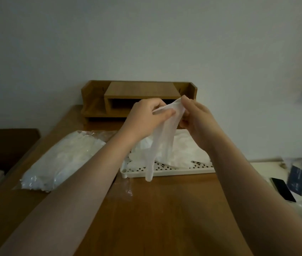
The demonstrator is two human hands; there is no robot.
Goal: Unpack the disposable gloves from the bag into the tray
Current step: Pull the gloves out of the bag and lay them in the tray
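Two bare forearms reach in from the near edge over a wooden table [165,209] whose grain runs away from the camera. Both hands meet above its far half, holding one disposable glove [162,133] between them. The left hand [146,117] pinches the glove's upper end between thumb and curled fingers; the right hand [196,117] pinches the same end from the other side, fingertips up near the top edge. The glove is thin, white and translucent, softly wrinkled. Its long axis runs nearly straight down, tilted a little toward the left, with the cuff end gathered in the hands and the finger tips pointing down — the lowest one hangs in front of the near rim of the tray [183,171].

That tray is cream plastic, flat and rectangular, with a perforated floor and a low rim. It sits right of centre, beneath the hands, and a loose heap of gloves [181,152] already lies crumpled in it. Just left of the tray lies the bag [61,161] — clear crinkled plastic, bulging with white gloves, its long side running toward the far end of the table.

Against the wall stands a wooden desk shelf [139,97] with a dark open slot. On a pale surface to the right lie a black phone [283,189] and a dark card [297,182]; its print is too blurred to read.
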